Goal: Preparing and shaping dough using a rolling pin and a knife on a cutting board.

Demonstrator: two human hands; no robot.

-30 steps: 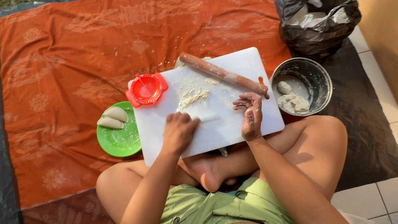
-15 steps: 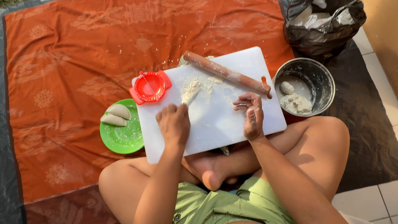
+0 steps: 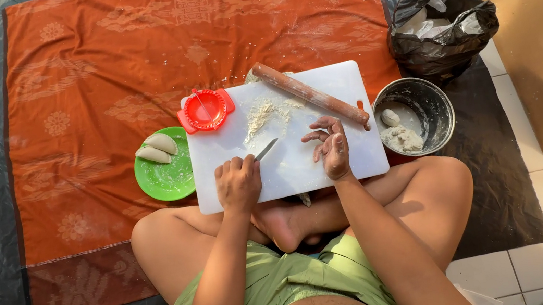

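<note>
A white cutting board (image 3: 339, 82) lies across my crossed legs. My left hand (image 3: 237, 183) grips a small knife (image 3: 266, 149), its blade pointing up and right toward a loose patch of flour (image 3: 265, 113) on the board. My right hand (image 3: 330, 146) rests on the board's right half, fingers spread and dusted with flour, holding nothing. A brown wooden rolling pin (image 3: 309, 94) lies diagonally across the board's top right. A red dumpling press (image 3: 205, 109) sits at the board's top-left corner.
A green plate (image 3: 167, 177) with two folded dumplings (image 3: 156, 148) sits left of the board. A metal bowl (image 3: 431, 102) with dough lumps stands to the right, a black plastic bag (image 3: 441, 27) behind it. An orange cloth (image 3: 134, 45) covers dark sheeting; white tiles lie at the right.
My left hand drew back from the flour patch toward the board's near edge, and the knife blade now shows beyond its fingers. My right hand stayed in place.
</note>
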